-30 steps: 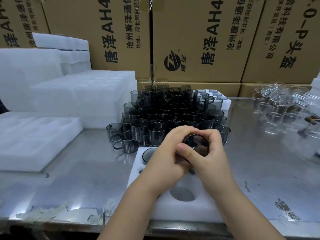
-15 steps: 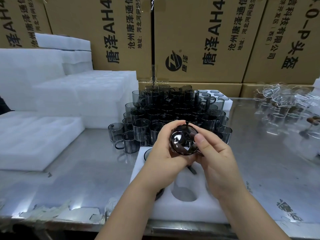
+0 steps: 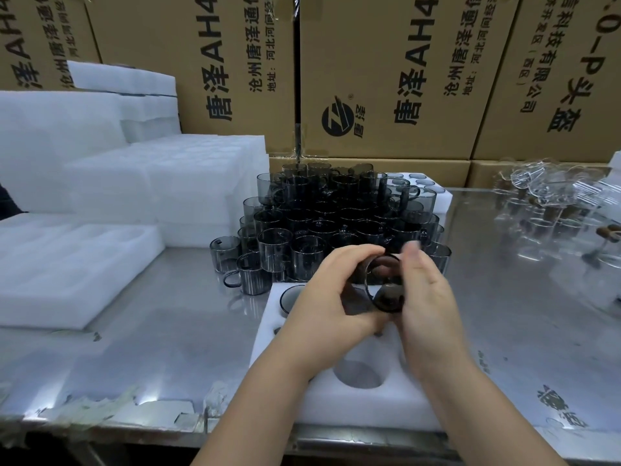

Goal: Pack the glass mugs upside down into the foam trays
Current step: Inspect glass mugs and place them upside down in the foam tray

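A smoky grey glass mug (image 3: 384, 284) is held on its side above the white foam tray (image 3: 336, 398) near the table's front edge. My left hand (image 3: 331, 297) curls round its left side. My right hand (image 3: 425, 290) grips its right side, with a blurred fingertip over the rim. One mug (image 3: 290, 297) sits in the tray's far left hole. A round hole (image 3: 358, 375) near the front holds nothing. Behind the tray stands a dense pile of grey mugs (image 3: 336, 220), stacked in layers.
Stacks of white foam trays (image 3: 161, 183) and a single tray (image 3: 67, 267) lie at the left on the steel table (image 3: 168, 331). Clear glassware (image 3: 554, 210) crowds the right. Cardboard boxes (image 3: 386, 79) wall the back. Another filled tray (image 3: 433, 193) lies behind the pile.
Both hands have turned the mug between them: half a second ago its base faced me, and it now lies on its side a little further right.
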